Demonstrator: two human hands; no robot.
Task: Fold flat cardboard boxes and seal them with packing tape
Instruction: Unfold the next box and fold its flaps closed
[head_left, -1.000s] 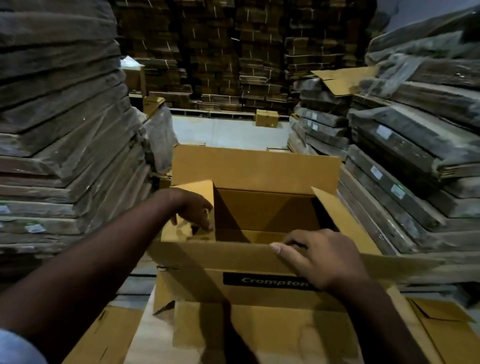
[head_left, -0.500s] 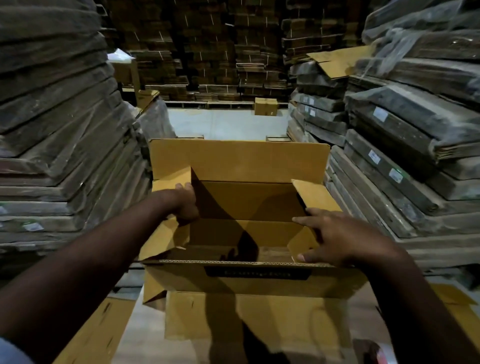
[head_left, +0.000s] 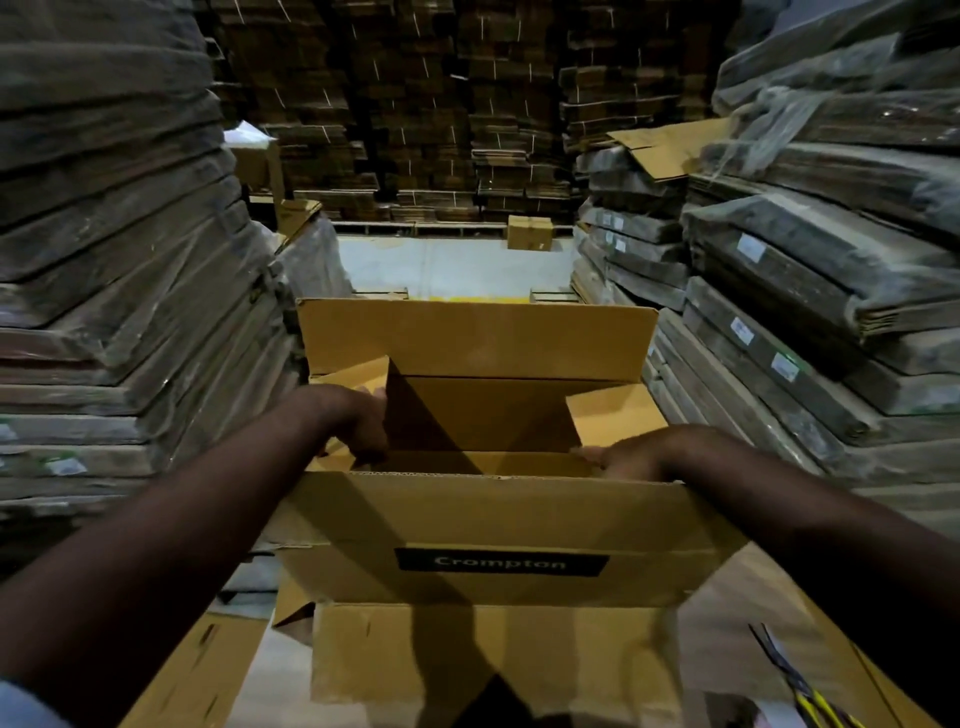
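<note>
Open brown corrugated cardboard box (head_left: 498, 535) printed "Crompton" is standing on the light surface (head_left: 280, 670), between tall stacks of flattened cartons (head_left: 119, 291). Left hand (head_left: 358, 421) is curling its grip over the left side flap (head_left: 353, 376); right hand (head_left: 631, 457) is pressing the right side flap (head_left: 613, 413) inward, its grip partly hidden – cannot tell

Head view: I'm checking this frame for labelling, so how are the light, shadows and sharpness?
Head view: dim warehouse light; the open brown cardboard box is brightest; the left hand casts a hard dark shadow into it; the right hand looks slightly soft; the side stacks of flat cardboard bow outward from wide-angle distortion; the black Crompton label reads soft.
</note>
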